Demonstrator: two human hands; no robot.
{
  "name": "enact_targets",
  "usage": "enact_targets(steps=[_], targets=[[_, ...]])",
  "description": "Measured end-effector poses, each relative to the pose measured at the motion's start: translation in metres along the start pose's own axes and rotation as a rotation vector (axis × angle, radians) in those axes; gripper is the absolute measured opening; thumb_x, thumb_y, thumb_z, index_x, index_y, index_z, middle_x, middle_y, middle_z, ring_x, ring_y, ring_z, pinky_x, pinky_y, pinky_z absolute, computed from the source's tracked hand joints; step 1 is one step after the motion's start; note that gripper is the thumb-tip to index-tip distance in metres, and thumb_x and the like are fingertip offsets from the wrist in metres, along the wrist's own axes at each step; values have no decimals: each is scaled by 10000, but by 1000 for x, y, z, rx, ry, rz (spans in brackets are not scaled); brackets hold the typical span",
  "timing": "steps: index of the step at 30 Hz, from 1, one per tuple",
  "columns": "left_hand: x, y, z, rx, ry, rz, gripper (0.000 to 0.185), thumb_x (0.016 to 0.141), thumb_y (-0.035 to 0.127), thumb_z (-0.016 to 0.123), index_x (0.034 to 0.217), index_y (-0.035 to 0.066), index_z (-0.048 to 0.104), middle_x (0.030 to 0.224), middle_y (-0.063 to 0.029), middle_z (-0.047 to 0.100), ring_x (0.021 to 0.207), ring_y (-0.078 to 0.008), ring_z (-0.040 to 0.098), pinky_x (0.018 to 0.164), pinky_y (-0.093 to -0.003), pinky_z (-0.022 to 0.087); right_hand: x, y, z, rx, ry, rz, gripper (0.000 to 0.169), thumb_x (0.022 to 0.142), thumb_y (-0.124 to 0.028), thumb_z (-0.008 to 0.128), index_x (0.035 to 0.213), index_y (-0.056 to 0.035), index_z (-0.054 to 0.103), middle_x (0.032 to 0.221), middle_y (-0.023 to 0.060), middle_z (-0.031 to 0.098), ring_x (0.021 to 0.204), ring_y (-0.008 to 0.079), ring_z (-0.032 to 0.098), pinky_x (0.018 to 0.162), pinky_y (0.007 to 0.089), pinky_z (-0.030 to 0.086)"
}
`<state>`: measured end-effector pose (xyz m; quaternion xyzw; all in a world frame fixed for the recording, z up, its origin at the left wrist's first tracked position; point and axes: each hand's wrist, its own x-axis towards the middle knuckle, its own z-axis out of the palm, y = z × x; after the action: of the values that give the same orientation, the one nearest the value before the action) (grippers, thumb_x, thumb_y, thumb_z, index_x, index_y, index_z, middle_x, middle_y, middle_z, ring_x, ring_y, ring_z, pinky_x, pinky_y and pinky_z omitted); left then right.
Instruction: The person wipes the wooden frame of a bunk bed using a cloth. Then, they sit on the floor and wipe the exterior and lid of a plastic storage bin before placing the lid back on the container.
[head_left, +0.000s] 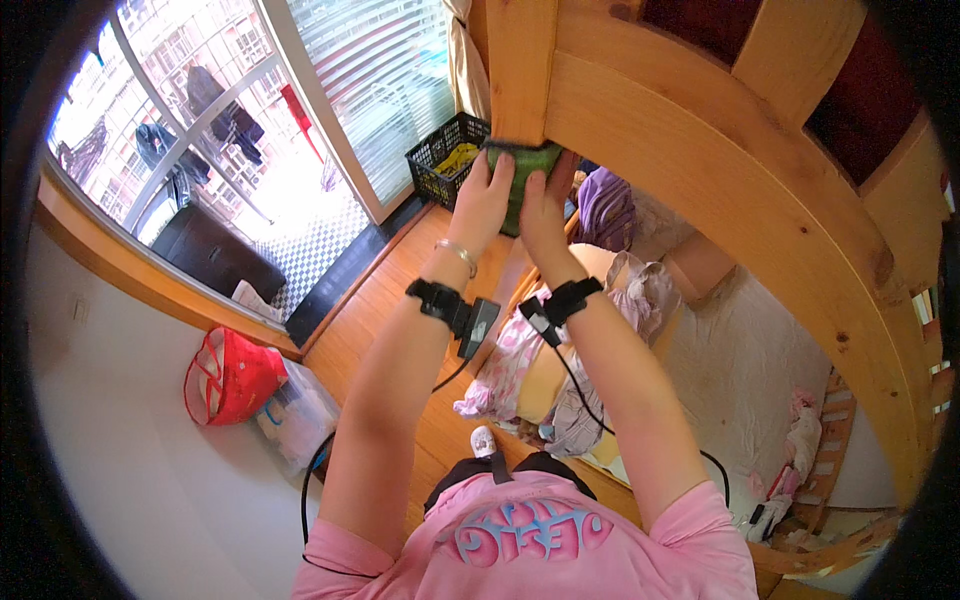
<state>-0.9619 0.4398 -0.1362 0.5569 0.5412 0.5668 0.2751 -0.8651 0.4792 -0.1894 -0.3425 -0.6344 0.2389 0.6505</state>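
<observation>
A green cloth (527, 166) lies against the wooden bunk-bed post (523, 71), at the lower end of the part I can see. My left hand (481, 196) grips it from the left, with its fingers pointing up along the cloth. From the right, my right hand (545, 214) holds the same cloth, its fingers partly hidden at the edge. Part of the cloth hangs between the two hands. Each forearm wears a black strap with a small device and a cable, and a bracelet (457, 255) circles the left wrist.
A black plastic basket (431, 176) stands behind the left hand, near the sliding door (322, 112). Clothes (510, 352) and a purple bag (606, 206) lie to the right by the lower bunk (720, 360). A red bag (232, 375) and a clear bin (300, 416) sit against the wall.
</observation>
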Motion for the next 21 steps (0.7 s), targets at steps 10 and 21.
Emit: enact_targets(steps=[10,21], targets=[[-50,-100,-9,-74,-89,-114,434,1012,338,520,1275,-4,568,1140,-202,676,1084,-306,634,941,-361,465,-104,51,18,109,-9,190,956,949,-573,409,1523,107,60,1590,334,85,1485,474,66,1207,515,48],[-161,-185,-49,74,-185,-537,466,1008,383,520,1290,15,570,1148,-170,674,1081,-262,624,945,-351,464,-255,74,34,-80,-240,485,945,970,-508,451,1521,96,-22,1589,344,-19,1483,488,-25,1214,510,2]])
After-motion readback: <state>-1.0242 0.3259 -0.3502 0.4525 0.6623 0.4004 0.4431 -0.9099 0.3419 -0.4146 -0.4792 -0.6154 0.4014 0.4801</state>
